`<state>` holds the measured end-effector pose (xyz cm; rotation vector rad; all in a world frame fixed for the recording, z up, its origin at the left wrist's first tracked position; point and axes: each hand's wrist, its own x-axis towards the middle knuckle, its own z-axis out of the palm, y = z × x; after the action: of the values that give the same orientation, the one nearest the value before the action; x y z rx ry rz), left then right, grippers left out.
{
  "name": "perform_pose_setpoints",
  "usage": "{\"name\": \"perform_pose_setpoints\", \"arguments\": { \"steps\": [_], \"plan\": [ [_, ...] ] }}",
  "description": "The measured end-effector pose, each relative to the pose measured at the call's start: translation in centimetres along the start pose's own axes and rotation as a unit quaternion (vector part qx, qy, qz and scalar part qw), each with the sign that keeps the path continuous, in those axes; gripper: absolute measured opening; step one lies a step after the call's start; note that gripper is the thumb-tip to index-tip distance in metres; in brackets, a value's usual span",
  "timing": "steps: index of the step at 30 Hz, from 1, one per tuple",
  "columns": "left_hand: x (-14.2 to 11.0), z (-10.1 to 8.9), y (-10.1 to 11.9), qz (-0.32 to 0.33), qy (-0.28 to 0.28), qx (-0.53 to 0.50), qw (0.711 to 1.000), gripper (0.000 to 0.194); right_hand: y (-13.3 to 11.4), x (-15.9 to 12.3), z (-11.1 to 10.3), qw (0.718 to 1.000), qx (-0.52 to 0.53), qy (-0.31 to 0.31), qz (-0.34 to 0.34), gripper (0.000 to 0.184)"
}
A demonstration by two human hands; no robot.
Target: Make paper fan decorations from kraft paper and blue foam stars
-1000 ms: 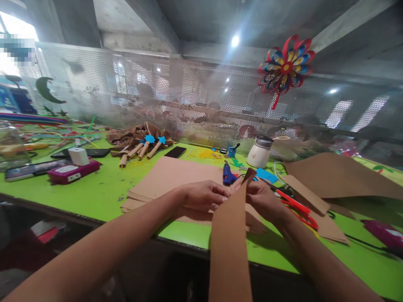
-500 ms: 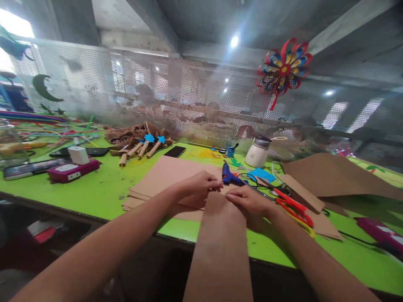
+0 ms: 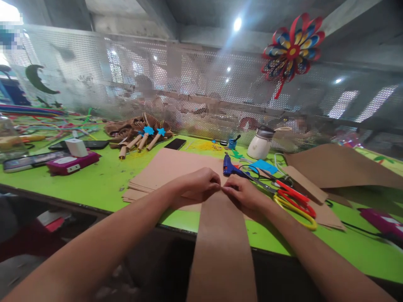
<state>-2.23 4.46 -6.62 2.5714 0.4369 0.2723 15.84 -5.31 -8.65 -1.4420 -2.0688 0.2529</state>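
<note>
A long strip of brown kraft paper runs from the green table edge toward me. My left hand and my right hand both pinch its far end, fingertips nearly touching each other. They rest over a stack of brown paper sheets lying on the green table. A blue glue gun lies just beyond my hands. Scissors with red and yellow handles lie to the right of my right hand.
A white jar, a black phone and paper fans with blue stars sit further back. A magenta box with a white cube is at left. Large brown sheets lie at right. A mesh screen bounds the table.
The strip's raised far end has been brought down flat onto the stack. Both hands have closed in on that end until their fingertips meet.
</note>
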Motion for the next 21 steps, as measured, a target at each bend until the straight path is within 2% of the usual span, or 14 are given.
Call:
{"name": "perform_pose_setpoints", "arguments": {
  "steps": [6, 15, 21],
  "plan": [
    [-0.8, 0.0, 1.1, 0.013, 0.014, 0.090, 0.996, 0.025, 0.2, 0.0, -0.4, 1.000, -0.007, -0.012, -0.023, 0.011],
    [-0.9, 0.2, 1.4, 0.020, 0.024, 0.067, 0.997, 0.018, 0.3, -0.1, -0.1, 0.999, -0.039, 0.001, -0.035, 0.010],
    [-0.7, 1.0, 1.1, 0.035, 0.042, 0.007, 0.998, 0.013, -0.1, -0.5, -0.7, 0.995, -0.084, -0.025, -0.053, 0.010]
  ]
}}
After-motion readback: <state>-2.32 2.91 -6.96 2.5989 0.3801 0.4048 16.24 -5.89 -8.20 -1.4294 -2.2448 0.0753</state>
